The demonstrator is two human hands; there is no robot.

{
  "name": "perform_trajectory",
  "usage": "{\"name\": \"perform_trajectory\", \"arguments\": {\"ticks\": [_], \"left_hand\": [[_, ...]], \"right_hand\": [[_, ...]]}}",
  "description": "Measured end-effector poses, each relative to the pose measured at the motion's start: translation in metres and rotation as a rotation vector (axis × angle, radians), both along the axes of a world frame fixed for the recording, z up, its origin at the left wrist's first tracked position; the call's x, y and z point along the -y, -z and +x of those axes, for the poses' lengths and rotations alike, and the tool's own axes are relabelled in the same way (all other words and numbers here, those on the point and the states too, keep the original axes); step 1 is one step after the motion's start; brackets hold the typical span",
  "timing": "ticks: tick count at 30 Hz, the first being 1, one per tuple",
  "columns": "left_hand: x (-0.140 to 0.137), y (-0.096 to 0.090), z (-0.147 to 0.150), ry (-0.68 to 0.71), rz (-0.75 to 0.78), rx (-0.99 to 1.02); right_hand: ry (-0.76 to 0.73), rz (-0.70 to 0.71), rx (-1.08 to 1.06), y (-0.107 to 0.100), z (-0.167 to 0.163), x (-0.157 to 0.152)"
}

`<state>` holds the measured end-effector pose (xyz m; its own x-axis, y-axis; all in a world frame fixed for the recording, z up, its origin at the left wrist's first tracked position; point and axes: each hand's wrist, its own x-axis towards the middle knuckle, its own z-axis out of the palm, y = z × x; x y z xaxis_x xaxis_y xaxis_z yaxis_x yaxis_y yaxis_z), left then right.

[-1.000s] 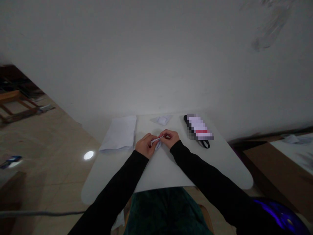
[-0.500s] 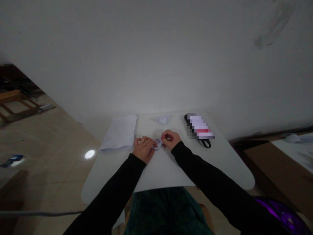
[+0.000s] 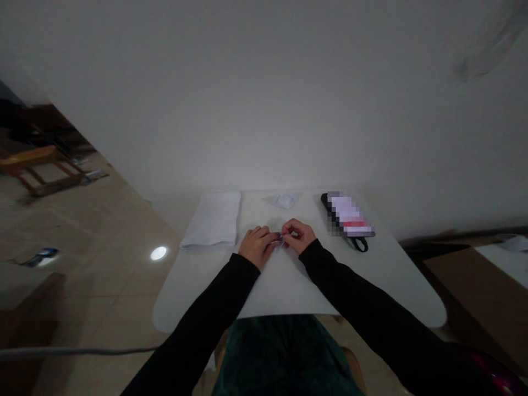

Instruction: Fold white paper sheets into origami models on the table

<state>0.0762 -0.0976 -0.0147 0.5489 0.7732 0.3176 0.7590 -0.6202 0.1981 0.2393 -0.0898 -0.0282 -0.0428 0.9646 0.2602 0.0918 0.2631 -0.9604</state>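
Both hands meet over a small piece of folded white paper (image 3: 281, 242) near the middle of the white table. My left hand (image 3: 258, 246) grips its left side, fingers bent over it and hiding most of it. On the right, my right hand (image 3: 298, 236) pinches the paper's edge between thumb and forefinger. Just beyond them lies another folded paper piece (image 3: 285, 201) with pointed ends. To the left of my left hand rests a stack of white paper sheets (image 3: 212, 220).
A phone (image 3: 350, 214) with a blurred screen and a dark strap lies at the table's right. The white table (image 3: 280, 297) stands against a pale wall (image 3: 264, 99). A brown cardboard box (image 3: 474, 286) is at the right; a wooden stool (image 3: 37, 159) stands far left.
My hands have come closer together, and the left fingers now cover more of the folded paper. The whole view has shifted slightly, so the table appears further right.
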Motion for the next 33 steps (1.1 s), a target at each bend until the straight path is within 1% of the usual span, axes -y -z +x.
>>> {"name": "perform_trajectory", "arguments": {"ticks": [3,5,7,11,15,23,28,33], "left_hand": [[-0.005,0.003,-0.002,0.034,-0.077,0.086],[-0.007,0.004,-0.001,0.034,-0.122,0.129],[-0.007,0.004,0.003,-0.031,-0.16,0.155],[-0.006,0.001,0.014,-0.217,-0.198,0.189],[-0.007,-0.001,0.021,-0.31,-0.211,0.209],[-0.011,0.002,0.024,-0.393,-0.258,0.234],[-0.012,-0.001,0.023,-0.433,-0.273,0.209],[-0.019,-0.004,0.025,-0.463,-0.301,0.175]], "right_hand": [[-0.015,-0.01,-0.013,0.0,0.0,0.0],[-0.013,-0.011,-0.013,0.0,0.0,0.0],[-0.004,-0.011,-0.005,0.0,0.0,-0.001],[0.0,0.008,0.007,-0.001,0.0,0.0],[0.009,0.033,-0.007,0.0,0.0,0.001],[-0.014,0.09,0.069,0.004,0.005,-0.005],[-0.017,0.077,0.092,0.003,0.006,-0.005],[-0.013,0.057,0.047,0.005,0.005,-0.006]]}}
